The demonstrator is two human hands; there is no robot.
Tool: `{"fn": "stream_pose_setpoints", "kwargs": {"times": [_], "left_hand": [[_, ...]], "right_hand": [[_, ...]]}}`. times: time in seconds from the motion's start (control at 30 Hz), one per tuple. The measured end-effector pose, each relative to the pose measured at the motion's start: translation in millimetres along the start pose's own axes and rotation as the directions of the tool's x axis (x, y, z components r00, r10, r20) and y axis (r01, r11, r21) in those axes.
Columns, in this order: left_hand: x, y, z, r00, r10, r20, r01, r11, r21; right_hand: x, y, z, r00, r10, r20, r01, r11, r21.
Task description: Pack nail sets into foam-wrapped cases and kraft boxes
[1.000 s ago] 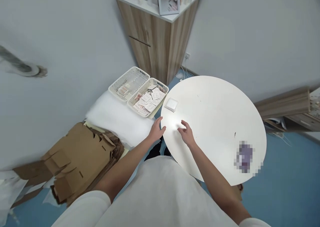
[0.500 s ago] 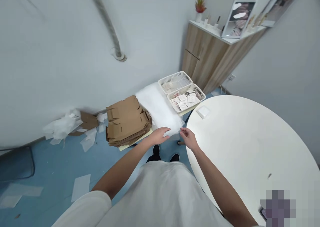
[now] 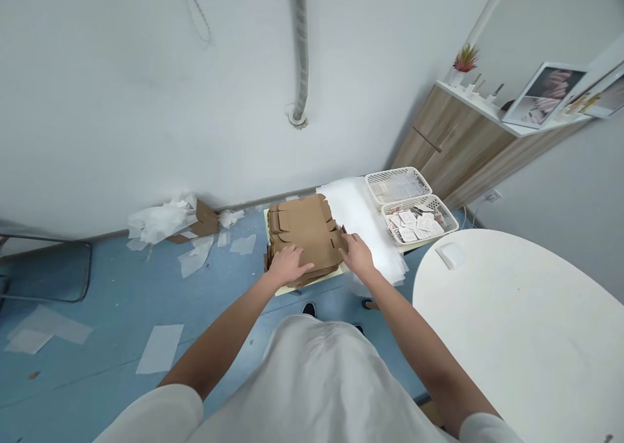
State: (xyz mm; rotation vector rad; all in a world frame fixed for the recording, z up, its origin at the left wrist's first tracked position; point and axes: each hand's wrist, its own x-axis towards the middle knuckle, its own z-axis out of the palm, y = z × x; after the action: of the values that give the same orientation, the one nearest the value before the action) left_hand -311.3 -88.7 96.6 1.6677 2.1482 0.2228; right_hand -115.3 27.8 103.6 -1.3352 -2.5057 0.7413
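A stack of flat brown cardboard (image 3: 305,225) lies on a low pale-yellow surface beside the wall. My left hand (image 3: 290,265) rests on its near left part with thumb and fingers apart. At the right edge of the stack, my right hand (image 3: 357,254) has its fingers closed round the edge of the top cardboard piece. White foam sheets (image 3: 348,202) lie right of the stack, under and beyond my right hand. Two white plastic baskets stand past the sheets: the rear basket (image 3: 397,184) holds clear packs, and the front basket (image 3: 420,220) holds small white packets.
A round white table (image 3: 517,313) stands at the right with a small white item (image 3: 451,255) on it. A wooden cabinet (image 3: 468,138) is at the back right. Crumpled white wrapping (image 3: 163,221), an open cardboard box (image 3: 202,221) and loose sheets (image 3: 160,349) lie on the floor left.
The view has turned left. Both hands have moved from beside the white foam sheets to the cardboard stack, and the right one has closed on the top piece.
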Motion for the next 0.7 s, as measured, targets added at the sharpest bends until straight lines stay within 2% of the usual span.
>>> {"fn": "stream_pose_setpoints", "kwargs": {"times": [0.07,0.17,0.3,0.4,0.5,0.6,0.7], "left_hand": [[-1.8,-20.5,1.9,1.000,-0.006,0.014,0.006,1.000,0.009],[-5.6,-43.8,3.3,0.998,-0.009,0.058,0.012,0.999,-0.038],[-6.9,-57.1,3.3,0.998,-0.022,0.063,0.028,0.994,-0.101],[-3.4,-48.1,3.2,0.997,-0.049,0.066,0.054,0.996,-0.072],[0.3,-29.1,5.4,0.996,0.023,0.091,-0.018,0.999,-0.051],[1.3,-15.0,10.5,0.991,0.094,0.097,-0.090,0.995,-0.047],[0.3,-14.9,15.1,0.987,0.144,0.072,-0.140,0.989,-0.053]], "right_hand": [[10.2,-9.1,7.8,0.998,0.062,0.016,-0.060,0.991,-0.120],[18.3,-13.2,16.3,0.974,0.222,0.046,-0.201,0.941,-0.274],[21.9,-6.7,19.9,0.924,0.374,0.079,-0.330,0.884,-0.331],[22.2,-2.8,14.2,0.911,0.409,0.058,-0.385,0.891,-0.242],[22.1,-7.8,3.3,0.913,0.407,0.016,-0.405,0.912,-0.064],[22.6,-18.8,-6.4,0.925,0.379,-0.031,-0.369,0.914,0.167],[23.3,-26.6,-10.4,0.926,0.372,-0.064,-0.322,0.867,0.381]]}}
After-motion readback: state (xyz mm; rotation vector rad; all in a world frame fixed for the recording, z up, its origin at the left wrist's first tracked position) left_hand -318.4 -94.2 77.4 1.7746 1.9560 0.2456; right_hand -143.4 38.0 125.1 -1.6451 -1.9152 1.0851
